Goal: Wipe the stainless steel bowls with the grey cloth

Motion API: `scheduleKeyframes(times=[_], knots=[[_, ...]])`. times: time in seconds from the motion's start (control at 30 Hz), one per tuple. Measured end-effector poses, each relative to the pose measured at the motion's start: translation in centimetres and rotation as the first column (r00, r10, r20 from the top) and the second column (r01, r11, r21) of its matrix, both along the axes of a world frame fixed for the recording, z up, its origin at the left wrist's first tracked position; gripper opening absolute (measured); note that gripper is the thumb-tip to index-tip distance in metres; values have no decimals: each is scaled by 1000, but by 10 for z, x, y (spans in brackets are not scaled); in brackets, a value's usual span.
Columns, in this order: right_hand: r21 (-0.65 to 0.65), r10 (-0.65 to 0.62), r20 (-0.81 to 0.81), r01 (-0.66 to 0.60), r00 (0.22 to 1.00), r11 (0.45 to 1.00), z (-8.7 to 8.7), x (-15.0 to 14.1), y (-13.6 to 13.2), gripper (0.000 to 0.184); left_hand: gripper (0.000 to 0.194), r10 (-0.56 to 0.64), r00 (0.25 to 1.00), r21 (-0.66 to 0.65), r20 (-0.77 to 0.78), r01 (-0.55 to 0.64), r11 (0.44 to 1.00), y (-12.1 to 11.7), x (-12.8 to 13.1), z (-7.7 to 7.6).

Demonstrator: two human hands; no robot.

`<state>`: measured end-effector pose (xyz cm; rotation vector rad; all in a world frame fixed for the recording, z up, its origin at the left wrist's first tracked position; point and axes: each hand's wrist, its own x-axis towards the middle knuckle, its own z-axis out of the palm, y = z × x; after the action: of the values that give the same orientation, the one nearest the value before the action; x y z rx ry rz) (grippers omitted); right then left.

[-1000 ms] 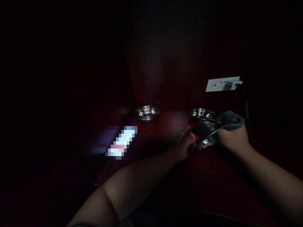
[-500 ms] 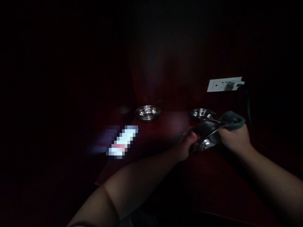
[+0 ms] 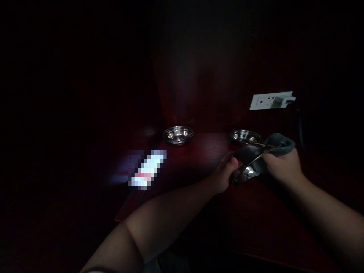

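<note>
A shiny steel bowl [image 3: 247,154] is held tilted on its side above the table, between my two hands. My left hand [image 3: 224,175] is closed on its left edge, thumb lying against the metal. At the bowl's right side, my right hand [image 3: 284,167] grips a dark grey-green cloth [image 3: 281,145] that wraps over the rim; part of the cloth also shows below the rim. Most of my right fingers are hidden by the cloth and bowl. Just behind stands another steel bowl [image 3: 245,135], partly covered by the held one.
Several nested steel bowls [image 3: 178,136] stand farther left on the dark red table [image 3: 207,146]. A lit, pixelated phone-like screen [image 3: 149,168] with a cable lies nearer left. A white wall socket [image 3: 270,101] with a plug is at the back right. The surroundings are very dark.
Both hands stay on the bowl and cloth with hardly any movement. The whole view has shifted very slightly.
</note>
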<state>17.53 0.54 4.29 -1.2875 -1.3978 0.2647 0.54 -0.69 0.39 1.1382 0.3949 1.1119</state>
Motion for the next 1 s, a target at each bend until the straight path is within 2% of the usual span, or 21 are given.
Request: scheduleKeyframes(times=[0.3, 0.6, 1.0], knots=[[-7, -18, 8, 18, 1000, 1000, 4, -4, -3, 17, 80, 23, 999, 20, -25, -23, 1000, -1, -1, 2], [-15, -10, 3, 10, 1000, 1000, -4, 1, 2, 16, 75, -14, 1000, 51, -12, 14, 999, 3, 1, 0], [-11, 19, -12, -19, 1000, 1000, -2, -1, 1, 18, 73, -19, 1000, 54, -24, 20, 998, 3, -1, -1]])
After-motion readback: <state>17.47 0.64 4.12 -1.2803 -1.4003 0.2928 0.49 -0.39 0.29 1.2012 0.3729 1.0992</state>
